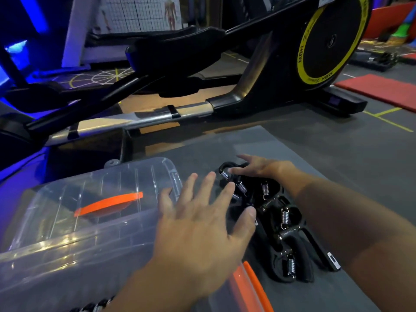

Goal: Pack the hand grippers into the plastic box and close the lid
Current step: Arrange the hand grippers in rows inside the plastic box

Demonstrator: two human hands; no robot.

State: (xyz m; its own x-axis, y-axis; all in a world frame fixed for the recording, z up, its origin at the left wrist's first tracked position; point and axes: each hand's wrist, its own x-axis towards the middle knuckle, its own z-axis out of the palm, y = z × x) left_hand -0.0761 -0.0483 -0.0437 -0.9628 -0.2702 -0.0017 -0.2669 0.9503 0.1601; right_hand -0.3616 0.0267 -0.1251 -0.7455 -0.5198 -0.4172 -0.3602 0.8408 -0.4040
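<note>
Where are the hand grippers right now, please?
In the head view, the hand grippers lie piled on the grey mat just right of the plastic box, with the right hand at their far end.

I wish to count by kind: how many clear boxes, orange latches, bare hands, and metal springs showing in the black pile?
Clear plastic box: 1
Orange latches: 2
Hands, left hand and right hand: 2
Springs showing among the hand grippers: 6
Total: 11

Dark grey gym floor [337,154] with yellow lines, black elliptical trainer [247,70], red mats [380,91], blue light at left
</note>
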